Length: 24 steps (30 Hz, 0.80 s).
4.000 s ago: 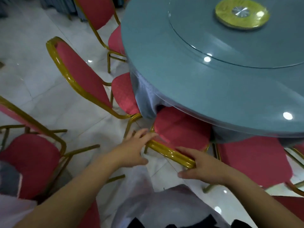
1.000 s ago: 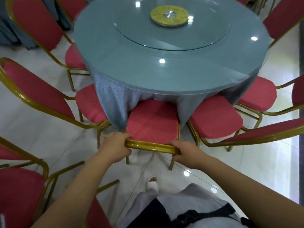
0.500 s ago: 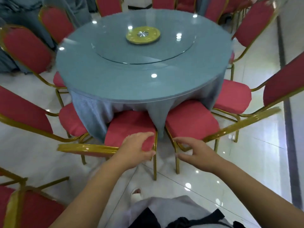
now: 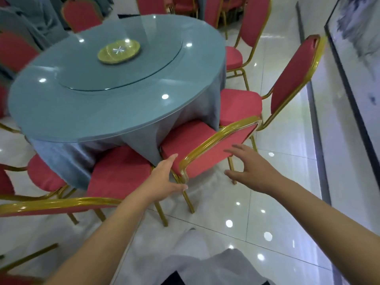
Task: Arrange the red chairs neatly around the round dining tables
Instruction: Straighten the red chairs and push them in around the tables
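Note:
A round table under a grey-blue cloth and a glass turntable stands ahead, ringed by red chairs with gold frames. The nearest chair's backrest lies just in front of me, its seat tucked under the table edge. My left hand is spread at the backrest's left corner, fingers straight beside the gold frame. My right hand hovers open just right of the backrest, fingers spread, holding nothing. Another chair stands to the left, its top rail below my left arm.
Two more red chairs stand along the table's right side, close to a wall with a dark framed panel. Further chairs line the left side and the back. The floor is glossy white tile.
I have let go of the chair to the left and turned right. Both hands now reach around the backrest of the neighbouring chair.

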Available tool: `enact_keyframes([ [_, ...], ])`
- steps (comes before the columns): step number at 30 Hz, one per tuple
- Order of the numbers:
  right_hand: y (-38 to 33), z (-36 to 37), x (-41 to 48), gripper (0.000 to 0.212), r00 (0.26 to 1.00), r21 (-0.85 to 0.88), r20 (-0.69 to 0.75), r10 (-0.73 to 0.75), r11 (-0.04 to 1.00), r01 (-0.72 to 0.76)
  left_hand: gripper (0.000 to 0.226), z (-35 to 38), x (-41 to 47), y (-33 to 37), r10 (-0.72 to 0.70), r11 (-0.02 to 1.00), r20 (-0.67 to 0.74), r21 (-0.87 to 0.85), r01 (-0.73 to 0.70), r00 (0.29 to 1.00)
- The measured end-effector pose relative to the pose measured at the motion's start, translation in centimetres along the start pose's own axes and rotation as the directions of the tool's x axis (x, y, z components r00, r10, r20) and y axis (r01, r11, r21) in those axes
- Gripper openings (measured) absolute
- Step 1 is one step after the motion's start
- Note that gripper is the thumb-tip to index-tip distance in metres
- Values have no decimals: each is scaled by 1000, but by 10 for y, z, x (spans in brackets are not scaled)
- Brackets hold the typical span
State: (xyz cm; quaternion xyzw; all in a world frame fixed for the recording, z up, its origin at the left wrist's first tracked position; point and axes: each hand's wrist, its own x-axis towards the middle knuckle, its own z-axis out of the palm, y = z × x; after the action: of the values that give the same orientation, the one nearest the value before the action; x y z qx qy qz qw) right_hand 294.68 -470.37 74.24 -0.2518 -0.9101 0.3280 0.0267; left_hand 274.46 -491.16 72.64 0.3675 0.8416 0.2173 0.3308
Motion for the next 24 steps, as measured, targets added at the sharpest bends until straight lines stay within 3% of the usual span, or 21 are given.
enact_keyframes([
  [5,24,-25,64,87,999,-297,33,14,955,-4,108,10,56,7,-152,986,23,-65,153,988],
  [8,45,-35,111,88,986,-475,159,40,879,41,75,36,92,14,-148,977,3,-155,147,989],
  [10,59,-43,138,67,978,-551,203,57,832,65,45,53,111,20,-194,960,-176,-237,150,965],
  [12,73,-53,162,27,984,-537,175,34,841,66,38,65,125,25,-232,951,-282,-267,156,931],
  [13,80,-59,172,17,986,-523,164,30,850,61,38,71,133,29,-223,953,-293,-265,145,930],
  [17,116,-93,206,14,988,-541,149,39,840,48,53,87,168,66,-172,947,-282,-313,79,944],
  [24,151,-120,230,19,986,-554,166,-8,827,100,67,103,191,106,-182,921,-244,-380,79,952],
])
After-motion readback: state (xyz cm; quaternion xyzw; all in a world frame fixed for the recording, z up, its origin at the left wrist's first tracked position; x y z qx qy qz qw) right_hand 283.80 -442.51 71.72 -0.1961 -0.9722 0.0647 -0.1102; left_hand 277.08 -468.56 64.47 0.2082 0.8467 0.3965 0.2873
